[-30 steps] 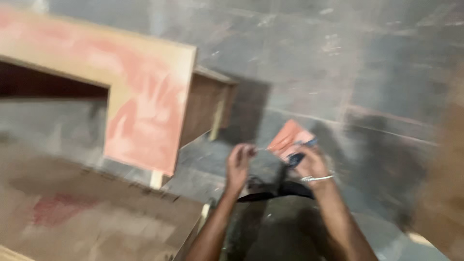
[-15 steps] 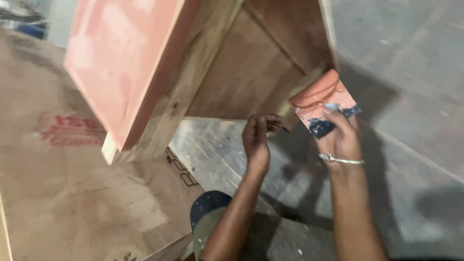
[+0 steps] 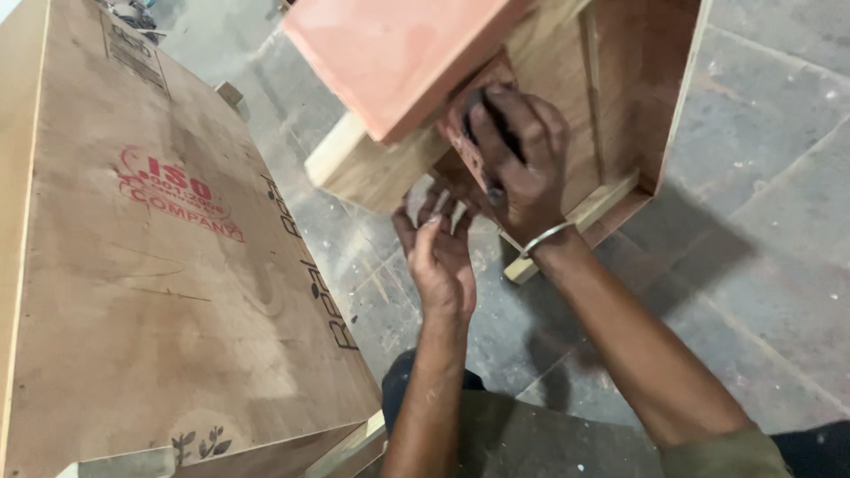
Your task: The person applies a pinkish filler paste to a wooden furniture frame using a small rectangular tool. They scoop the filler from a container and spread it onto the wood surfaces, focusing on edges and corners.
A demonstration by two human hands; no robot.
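Observation:
My right hand (image 3: 522, 150), with a metal bangle on the wrist, presses a folded reddish sheet of sandpaper (image 3: 465, 133) against the inside of a wooden cabinet (image 3: 620, 80). The cabinet has a salmon-red laminated panel (image 3: 398, 44) and a bare wooden edge (image 3: 372, 168). My left hand (image 3: 438, 252) sits just below, fingers curled and close together, near the lower edge of the cabinet; nothing shows in it. Most of the sandpaper is hidden under my right fingers.
A large plywood sheet (image 3: 142, 265) with red and black printed markings lies at the left. Grey stone floor (image 3: 761, 204) extends to the right and below. A thin wooden batten (image 3: 575, 226) runs along the cabinet's bottom edge.
The view has closed in on the cabinet. My right hand has carried the sandpaper from the open floor up onto the cabinet's inner surface; the left hand has followed beneath it.

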